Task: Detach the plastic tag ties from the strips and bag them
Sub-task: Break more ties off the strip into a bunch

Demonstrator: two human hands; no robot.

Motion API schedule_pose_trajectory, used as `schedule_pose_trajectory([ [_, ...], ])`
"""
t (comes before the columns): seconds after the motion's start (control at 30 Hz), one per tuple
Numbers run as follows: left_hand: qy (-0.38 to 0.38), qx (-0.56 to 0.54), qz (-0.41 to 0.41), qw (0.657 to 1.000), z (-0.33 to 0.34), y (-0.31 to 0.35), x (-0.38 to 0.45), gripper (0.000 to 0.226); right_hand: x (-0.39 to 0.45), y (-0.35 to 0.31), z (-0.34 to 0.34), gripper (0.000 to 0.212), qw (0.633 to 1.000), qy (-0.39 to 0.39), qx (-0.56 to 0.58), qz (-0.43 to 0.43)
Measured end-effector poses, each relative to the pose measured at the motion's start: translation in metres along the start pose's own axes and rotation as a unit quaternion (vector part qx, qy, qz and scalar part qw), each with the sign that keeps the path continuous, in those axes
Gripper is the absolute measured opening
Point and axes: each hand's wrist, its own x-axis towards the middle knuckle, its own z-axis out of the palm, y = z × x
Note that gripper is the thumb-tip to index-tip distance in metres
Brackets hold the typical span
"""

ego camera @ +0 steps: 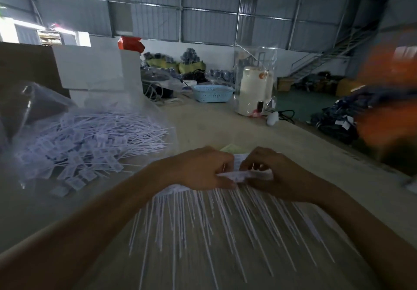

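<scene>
Nearest, the thin white tails of the tag ties [203, 228] fan limply over the bench [304, 154], light and whippy, so the left hand [203, 170] and right hand [270, 172] pinch the stiffer strip [243, 173] at their heads, with the bag [85, 140] of loose ties beyond

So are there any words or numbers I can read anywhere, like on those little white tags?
None can be read.
Tag ties in the clear bag: faint print on the heads, too blurred.
Strip in the hands: marks, too blurred.
White tags on the dark clothes: too small.
</scene>
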Motion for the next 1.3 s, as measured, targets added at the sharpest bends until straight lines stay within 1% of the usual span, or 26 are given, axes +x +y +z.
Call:
schedule_pose_trajectory([
  [0.07, 0.013, -0.088, 0.006, 0.996, -0.015, 0.008, -0.006, 0.023, -0.003, 0.004, -0.012, 0.013, 0.996, -0.032, 0.059, 0.052],
  [0.13, 0.031, -0.145, 0.015, 0.989, -0.029, 0.017, -0.012, 0.020, -0.007, 0.011, -0.025, 0.024, 0.989, -0.064, 0.078, 0.109],
  [0.2, 0.070, -0.130, 0.031, 0.989, -0.039, 0.024, -0.014, 0.021, -0.013, 0.020, -0.038, 0.036, 0.984, -0.064, 0.069, 0.148],
  [0.27, 0.101, -0.103, 0.033, 0.989, -0.046, 0.028, -0.015, 0.021, -0.018, 0.027, -0.050, 0.047, 0.983, -0.038, 0.075, 0.163],
  [0.4, 0.109, -0.085, 0.012, 0.990, -0.056, 0.026, -0.021, 0.020, -0.027, 0.033, -0.067, 0.049, 0.964, 0.008, 0.130, 0.233],
  [0.47, 0.089, -0.105, 0.001, 0.990, -0.064, 0.021, -0.025, 0.020, -0.031, 0.032, -0.072, 0.040, 0.951, 0.011, 0.203, 0.232],
  [0.57, 0.008, -0.159, -0.034, 0.987, -0.078, 0.016, -0.034, 0.027, -0.033, 0.030, -0.071, 0.022, 0.927, 0.033, 0.314, 0.204],
  [0.63, -0.034, -0.169, -0.051, 0.984, -0.086, 0.015, -0.038, 0.033, -0.029, 0.031, -0.061, 0.021, 0.909, 0.051, 0.363, 0.198],
  [0.7, -0.043, -0.138, -0.068, 0.987, -0.087, 0.020, -0.038, 0.045, -0.022, 0.028, -0.042, 0.026, 0.903, 0.041, 0.385, 0.187],
  [0.77, -0.047, -0.078, -0.072, 0.993, -0.080, 0.032, -0.028, 0.061, -0.016, 0.024, -0.024, 0.029, 0.906, 0.020, 0.391, 0.163],
  [0.8, -0.049, -0.054, -0.068, 0.995, -0.073, 0.039, -0.020, 0.064, -0.014, 0.022, -0.017, 0.029, 0.906, 0.011, 0.396, 0.152],
  [0.87, -0.034, -0.022, -0.059, 0.997, -0.054, 0.054, -0.004, 0.058, -0.011, 0.018, -0.011, 0.029, 0.902, 0.007, 0.407, 0.143],
  [0.97, 0.038, 0.055, -0.054, 0.996, -0.041, 0.065, 0.014, 0.041, -0.008, 0.016, -0.013, 0.026, 0.888, 0.045, 0.432, 0.155],
  [1.07, 0.098, 0.121, -0.047, 0.987, -0.049, 0.066, 0.014, 0.029, -0.009, 0.018, -0.018, 0.026, 0.847, 0.086, 0.494, 0.180],
  [1.13, 0.132, 0.141, -0.043, 0.980, -0.058, 0.063, 0.009, 0.024, -0.010, 0.017, -0.022, 0.028, 0.824, 0.082, 0.523, 0.201],
  [1.23, 0.146, 0.162, -0.031, 0.975, -0.064, 0.058, 0.001, 0.023, -0.011, 0.009, -0.025, 0.028, 0.825, 0.056, 0.530, 0.189],
  [1.3, 0.139, 0.176, -0.019, 0.974, -0.062, 0.057, -0.002, 0.022, -0.011, 0.003, -0.028, 0.021, 0.828, 0.069, 0.533, 0.160],
])
